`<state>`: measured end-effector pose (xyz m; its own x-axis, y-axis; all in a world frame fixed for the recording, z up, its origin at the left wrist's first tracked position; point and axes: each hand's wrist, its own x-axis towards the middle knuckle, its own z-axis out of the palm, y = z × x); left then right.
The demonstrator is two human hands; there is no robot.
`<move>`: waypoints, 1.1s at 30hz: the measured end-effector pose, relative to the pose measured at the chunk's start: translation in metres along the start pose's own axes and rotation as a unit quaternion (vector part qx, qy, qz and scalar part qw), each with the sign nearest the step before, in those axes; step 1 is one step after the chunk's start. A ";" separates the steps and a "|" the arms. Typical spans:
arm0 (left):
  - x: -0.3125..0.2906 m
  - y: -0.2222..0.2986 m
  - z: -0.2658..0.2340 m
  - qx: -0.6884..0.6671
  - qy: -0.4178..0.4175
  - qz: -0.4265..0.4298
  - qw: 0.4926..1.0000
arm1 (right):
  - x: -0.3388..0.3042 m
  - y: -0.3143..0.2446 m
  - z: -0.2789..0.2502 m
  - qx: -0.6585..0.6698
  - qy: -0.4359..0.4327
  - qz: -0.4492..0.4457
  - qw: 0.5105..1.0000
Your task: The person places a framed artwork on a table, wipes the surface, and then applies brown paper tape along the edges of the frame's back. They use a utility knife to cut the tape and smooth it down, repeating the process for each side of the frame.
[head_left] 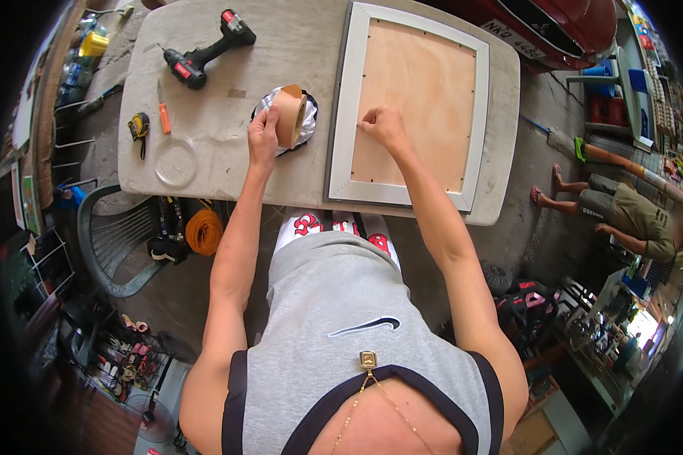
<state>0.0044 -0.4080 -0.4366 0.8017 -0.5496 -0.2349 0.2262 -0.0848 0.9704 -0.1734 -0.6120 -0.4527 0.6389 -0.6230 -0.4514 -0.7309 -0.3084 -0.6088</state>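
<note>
Here, our left hand [262, 138] clasps round brown tape roll [289, 115]; right hand [384, 126] curled, contents unclear; white rectangular plywood-backed frame [429, 95] lengthwise roughly twelve-to-six.

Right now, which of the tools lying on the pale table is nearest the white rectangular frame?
The black-and-red cordless drill; the orange-handled tool and yellow-and-black tape measure lie farther from the frame.

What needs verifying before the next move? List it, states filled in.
1. Roll in the left hand: ok.
2. Frame lying on the table: ok.
3. Drill apart from the frame: ok.
4. Right hand gripping something: cannot tell.
5. Table cleared of tools: not ok; drill, orange tool and tape measure lie there.
</note>
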 end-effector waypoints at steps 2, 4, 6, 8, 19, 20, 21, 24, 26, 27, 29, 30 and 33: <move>0.008 -0.009 0.000 0.021 0.006 0.004 1.000 | -0.001 -0.003 0.005 -0.048 0.021 0.001 0.999; 0.012 -0.015 -0.002 0.004 0.008 -0.013 1.000 | -0.005 -0.006 0.013 -0.097 0.052 -0.012 0.994; 0.014 -0.019 -0.004 -0.005 0.017 -0.024 1.000 | -0.011 -0.007 0.021 -0.146 0.110 -0.051 0.982; 0.016 -0.021 -0.005 -0.002 -0.009 -0.025 1.000 | -0.012 -0.006 0.020 -0.156 0.103 -0.052 0.981; 0.011 -0.010 -0.004 -0.017 -0.053 -0.038 0.998 | 0.096 -0.012 -0.039 -0.032 0.084 -0.013 0.996; 0.011 -0.011 -0.006 -0.016 -0.057 -0.039 0.997 | 0.097 -0.013 -0.038 -0.030 0.077 -0.028 0.996; 0.010 -0.012 -0.007 -0.017 -0.059 -0.042 0.997 | 0.097 -0.014 -0.037 -0.044 0.076 -0.019 0.996; 0.012 -0.016 -0.011 -0.012 -0.077 -0.037 0.996 | 0.094 -0.019 -0.029 -0.158 0.102 -0.066 0.980; 0.013 -0.017 -0.012 0.005 -0.082 -0.047 0.996 | 0.099 -0.022 -0.033 -0.173 0.068 -0.024 0.982; 0.013 -0.017 -0.012 0.010 -0.084 -0.046 0.995 | 0.103 -0.024 -0.036 -0.177 0.044 -0.008 0.983; 0.013 -0.017 -0.012 0.017 -0.085 -0.031 0.996 | 0.120 -0.027 -0.052 -0.097 0.104 0.012 0.990; 0.012 -0.017 -0.011 0.016 -0.078 -0.020 0.997 | 0.131 -0.028 -0.061 -0.061 0.130 0.033 0.989; 0.010 -0.016 -0.010 -0.035 -0.076 -0.057 0.995 | 0.164 -0.032 -0.077 -0.013 0.182 -0.002 0.983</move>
<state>0.0146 -0.4038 -0.4548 0.6764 -0.6600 -0.3270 0.3528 -0.0994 0.9304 -0.0640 -0.7592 -0.4572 0.5171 -0.8360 -0.1836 -0.7375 -0.3263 -0.5912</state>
